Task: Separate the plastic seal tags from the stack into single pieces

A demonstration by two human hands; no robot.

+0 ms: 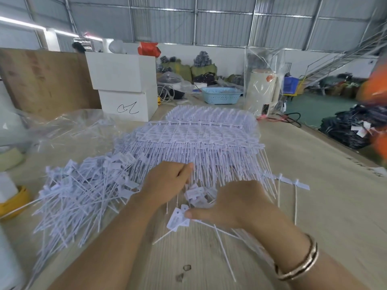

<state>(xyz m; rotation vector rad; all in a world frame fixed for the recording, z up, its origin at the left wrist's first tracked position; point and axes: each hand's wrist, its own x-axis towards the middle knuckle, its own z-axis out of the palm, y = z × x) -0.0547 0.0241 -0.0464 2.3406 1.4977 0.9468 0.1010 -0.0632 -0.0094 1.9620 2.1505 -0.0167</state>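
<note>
A big stack of joined white plastic seal tags lies on the table, thin tails pointing toward me. To its left spreads a loose pile of single tags. My left hand rests on the tails at the stack's near edge, fingers curled over them. My right hand grips a small bunch of tags just in front of the stack, thumb pressed on their flat label ends. Their tails trail out under my wrist. Two single tags lie to the right.
White boxes and a blue basket stand at the table's far end, with a cream appliance beside them. Clear plastic sheeting lies at the left. A yellow object sits at the left edge. The table's right edge drops to the floor.
</note>
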